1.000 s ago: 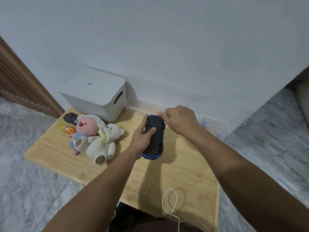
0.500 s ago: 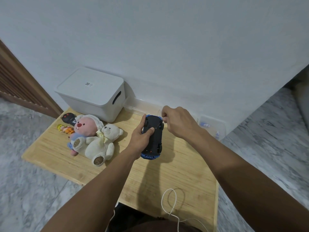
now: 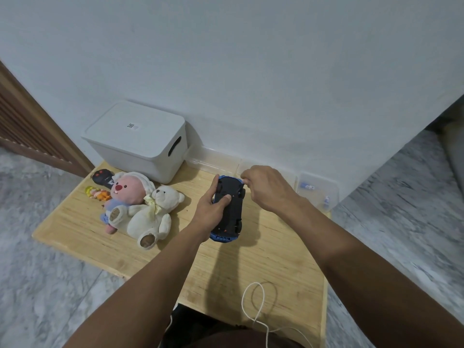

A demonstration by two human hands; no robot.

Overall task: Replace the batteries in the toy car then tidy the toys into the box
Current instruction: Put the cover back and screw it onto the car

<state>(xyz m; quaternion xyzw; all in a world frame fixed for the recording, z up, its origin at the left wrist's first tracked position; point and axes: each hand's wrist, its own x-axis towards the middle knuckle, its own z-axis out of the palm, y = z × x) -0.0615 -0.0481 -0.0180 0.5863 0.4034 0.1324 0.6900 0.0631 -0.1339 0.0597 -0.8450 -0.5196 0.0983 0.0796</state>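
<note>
A blue toy car (image 3: 232,209) lies upside down above the wooden table (image 3: 276,259), its black underside facing me. My left hand (image 3: 209,210) grips its left side, thumb pressed on the underside. My right hand (image 3: 266,189) has its fingers curled shut, and the fingertips are pinched at the car's far right corner. I cannot tell whether they hold something small. The white lidded box (image 3: 135,144) stands shut at the back left. In front of it lie a pink plush (image 3: 125,192), a white teddy bear (image 3: 153,214), a black remote (image 3: 100,178) and a small colourful toy (image 3: 96,193).
A clear plastic container (image 3: 319,192) with small blue-and-white items sits at the table's back right corner. A clear tray (image 3: 213,162) lies against the wall. A white cable (image 3: 253,310) loops over the near edge. A wooden door frame stands at the left.
My right hand has pulled back slightly from the car's far end to its right corner and closed its fingers. My left hand keeps the same hold on the car.
</note>
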